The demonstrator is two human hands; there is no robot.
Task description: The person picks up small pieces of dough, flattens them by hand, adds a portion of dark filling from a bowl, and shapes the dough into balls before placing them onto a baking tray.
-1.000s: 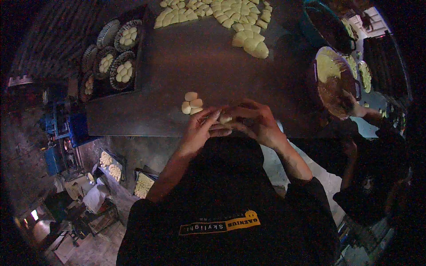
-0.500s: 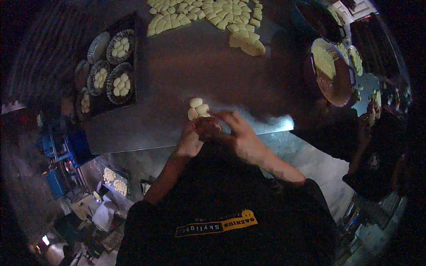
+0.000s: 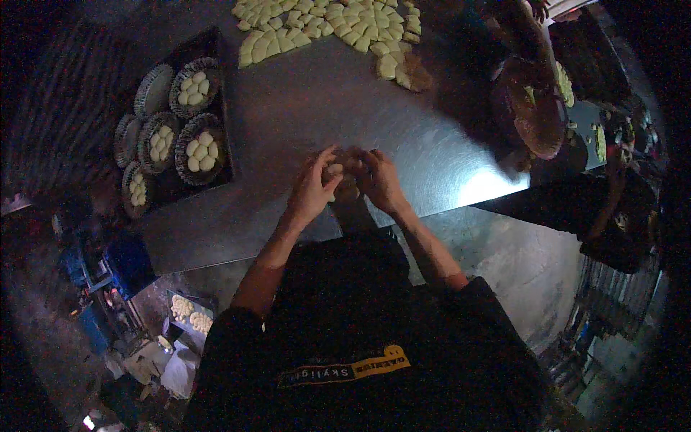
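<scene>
My left hand (image 3: 311, 189) and my right hand (image 3: 381, 183) meet near the table's front edge, fingers curled around a small cluster of pale dough balls (image 3: 335, 170). Both thumbs and fingers press in from either side, so most of the cluster is hidden in shadow and behind the fingers. Left of them, a dark tray (image 3: 224, 108) holds several fluted round tins (image 3: 178, 153). Some tins contain clusters of smooth dough balls (image 3: 202, 151); others hold none.
Cut dough pieces (image 3: 277, 45) spread across the far side of the metal table (image 3: 288, 108). At the right, a co-worker's arm (image 3: 534, 36) reaches over a large basin (image 3: 529, 119). Below left, another tray of dough balls (image 3: 188, 313) stands near a blue object (image 3: 129, 263).
My hands have come together around the dough balls, which sat visible on the table before. A co-worker's arm has come over the basin. Glare on the table has grown.
</scene>
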